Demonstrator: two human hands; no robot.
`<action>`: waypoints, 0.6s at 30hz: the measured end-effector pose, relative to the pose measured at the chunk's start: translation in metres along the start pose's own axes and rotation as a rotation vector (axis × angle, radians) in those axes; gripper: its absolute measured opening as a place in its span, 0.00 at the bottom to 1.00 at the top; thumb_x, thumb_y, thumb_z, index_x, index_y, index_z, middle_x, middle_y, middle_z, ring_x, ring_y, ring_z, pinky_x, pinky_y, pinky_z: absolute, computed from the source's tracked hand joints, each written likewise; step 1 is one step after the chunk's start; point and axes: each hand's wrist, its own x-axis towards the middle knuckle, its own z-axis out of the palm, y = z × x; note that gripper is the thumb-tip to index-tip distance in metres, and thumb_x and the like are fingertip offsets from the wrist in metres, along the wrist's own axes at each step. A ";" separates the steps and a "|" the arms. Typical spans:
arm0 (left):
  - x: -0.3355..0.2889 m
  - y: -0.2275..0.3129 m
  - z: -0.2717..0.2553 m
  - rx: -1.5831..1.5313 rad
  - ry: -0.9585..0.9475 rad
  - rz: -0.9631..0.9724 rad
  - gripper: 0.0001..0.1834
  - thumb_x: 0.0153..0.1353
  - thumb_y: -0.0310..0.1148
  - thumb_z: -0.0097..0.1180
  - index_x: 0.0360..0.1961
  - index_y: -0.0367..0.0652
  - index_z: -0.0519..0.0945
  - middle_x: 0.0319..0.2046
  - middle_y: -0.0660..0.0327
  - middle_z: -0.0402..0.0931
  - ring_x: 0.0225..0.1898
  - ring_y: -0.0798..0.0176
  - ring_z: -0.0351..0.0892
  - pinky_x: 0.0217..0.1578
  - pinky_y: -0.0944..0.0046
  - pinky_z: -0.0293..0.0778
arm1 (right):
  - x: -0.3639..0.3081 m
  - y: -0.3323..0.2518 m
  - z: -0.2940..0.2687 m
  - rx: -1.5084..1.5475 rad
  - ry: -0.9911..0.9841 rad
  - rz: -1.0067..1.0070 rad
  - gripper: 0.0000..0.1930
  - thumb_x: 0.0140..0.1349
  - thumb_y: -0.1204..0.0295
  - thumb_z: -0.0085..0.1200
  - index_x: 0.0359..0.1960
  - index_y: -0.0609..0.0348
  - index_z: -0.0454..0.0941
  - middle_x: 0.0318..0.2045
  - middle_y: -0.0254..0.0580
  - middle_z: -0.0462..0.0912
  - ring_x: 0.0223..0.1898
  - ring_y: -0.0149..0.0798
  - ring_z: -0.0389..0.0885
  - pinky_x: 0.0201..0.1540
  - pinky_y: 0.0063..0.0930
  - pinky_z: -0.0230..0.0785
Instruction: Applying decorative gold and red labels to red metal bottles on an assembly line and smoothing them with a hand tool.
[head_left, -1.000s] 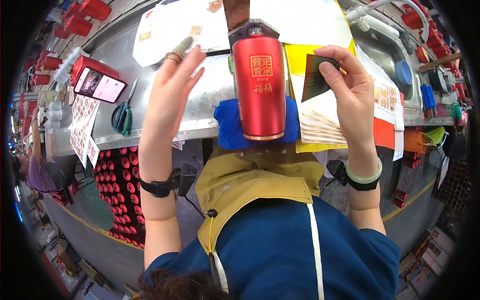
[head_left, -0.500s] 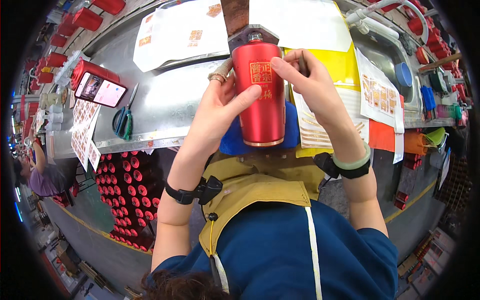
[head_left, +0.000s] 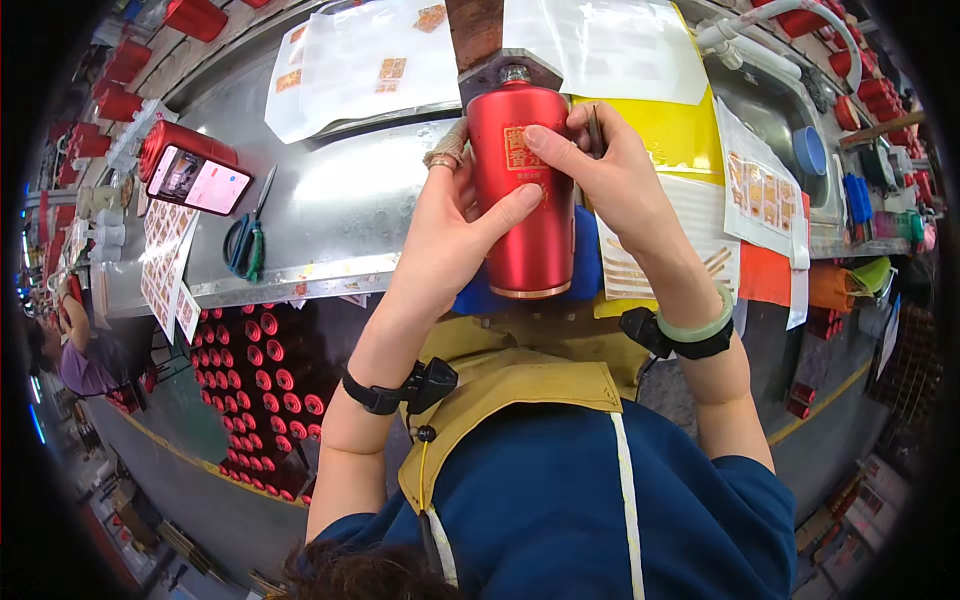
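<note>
Head view: satin red bottle [head_left: 535,238], square gold emblem [head_left: 514,148], coppery base rim [head_left: 530,293].

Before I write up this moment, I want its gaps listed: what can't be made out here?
All in the head view:
Thin dark piece: mostly hidden by the fingers of the right hand.
Square gold emblem on the tapered red metallic bottle: right part covered by the right thumb.
Left hand: some fingertips hidden by the bottle.
Bright blue cloth: middle covered by the bottle.
Black-edged rectangular phone: screen details too small.
</note>
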 end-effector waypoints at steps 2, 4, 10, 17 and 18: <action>0.001 0.000 -0.003 -0.008 0.001 0.014 0.47 0.64 0.34 0.68 0.75 0.34 0.52 0.66 0.47 0.67 0.67 0.57 0.69 0.67 0.56 0.68 | 0.000 0.000 -0.001 0.030 -0.006 -0.025 0.25 0.58 0.56 0.72 0.40 0.64 0.75 0.31 0.32 0.74 0.33 0.25 0.68 0.36 0.21 0.66; 0.004 0.003 -0.009 -0.195 -0.022 -0.061 0.44 0.66 0.36 0.65 0.75 0.33 0.53 0.66 0.48 0.68 0.67 0.59 0.69 0.67 0.57 0.66 | 0.000 -0.002 -0.004 0.036 -0.016 0.002 0.25 0.59 0.55 0.72 0.40 0.64 0.75 0.31 0.31 0.74 0.33 0.25 0.68 0.37 0.21 0.65; 0.000 0.008 -0.008 -0.174 -0.026 -0.076 0.44 0.67 0.37 0.65 0.75 0.33 0.52 0.66 0.47 0.68 0.67 0.59 0.69 0.68 0.58 0.65 | -0.001 -0.006 -0.005 0.026 -0.039 0.048 0.25 0.59 0.54 0.72 0.42 0.63 0.75 0.32 0.30 0.72 0.34 0.25 0.67 0.38 0.19 0.64; -0.002 0.003 -0.003 -0.042 -0.025 -0.009 0.48 0.63 0.31 0.68 0.76 0.35 0.50 0.68 0.45 0.64 0.67 0.56 0.68 0.67 0.56 0.67 | -0.003 -0.001 -0.004 0.024 -0.032 0.024 0.24 0.58 0.58 0.73 0.41 0.63 0.74 0.32 0.29 0.70 0.34 0.25 0.66 0.37 0.19 0.64; -0.002 0.002 -0.002 -0.043 -0.019 -0.013 0.48 0.63 0.30 0.68 0.76 0.36 0.50 0.68 0.46 0.64 0.68 0.56 0.68 0.67 0.55 0.67 | -0.003 -0.002 -0.004 0.031 -0.040 0.025 0.25 0.57 0.58 0.74 0.41 0.63 0.73 0.32 0.29 0.70 0.33 0.25 0.66 0.36 0.19 0.63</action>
